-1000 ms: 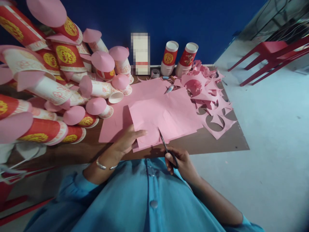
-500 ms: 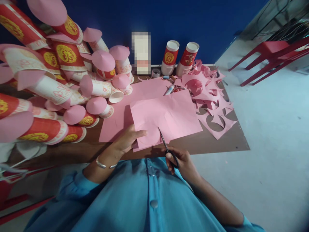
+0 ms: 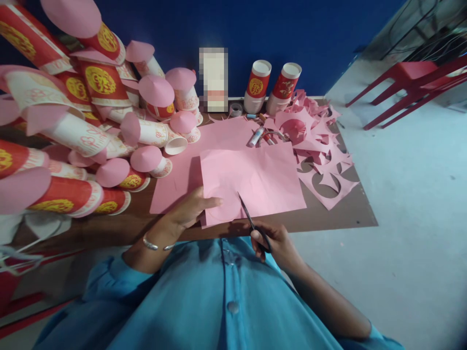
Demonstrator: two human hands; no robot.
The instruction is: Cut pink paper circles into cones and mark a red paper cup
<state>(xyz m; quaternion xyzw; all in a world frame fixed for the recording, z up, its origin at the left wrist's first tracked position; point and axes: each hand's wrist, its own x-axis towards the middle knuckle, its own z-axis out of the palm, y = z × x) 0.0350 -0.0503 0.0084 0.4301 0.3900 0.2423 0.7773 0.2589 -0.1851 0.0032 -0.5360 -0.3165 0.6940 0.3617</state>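
My left hand [image 3: 195, 208] grips a pink paper sheet [image 3: 259, 177] at its lower left corner, thumb on top. A faint drawn circle shows on the sheet near that thumb. In my right hand [image 3: 272, 240] is a pair of black-handled scissors [image 3: 248, 214], with fingers in the handles. The blades lie over the lower edge of the paper, pointing up and left beside the circle, and they look nearly closed. Beneath the held sheet, a larger pink sheet [image 3: 171, 189] lies flat on the brown table [image 3: 321, 221].
Paper cups with pink cone tops [image 3: 148, 158] crowd the left side. Two stacks of red and white cups [image 3: 258, 87] stand at the back. Pink offcuts [image 3: 321, 141] with round holes heap at the right. A glue stick [image 3: 256, 137] and tape roll [image 3: 236, 110] lie behind the sheet.
The held sheet has turned slightly and its upper edge has dropped toward me, showing more of the glue stick behind it. Both hands stay almost in place.
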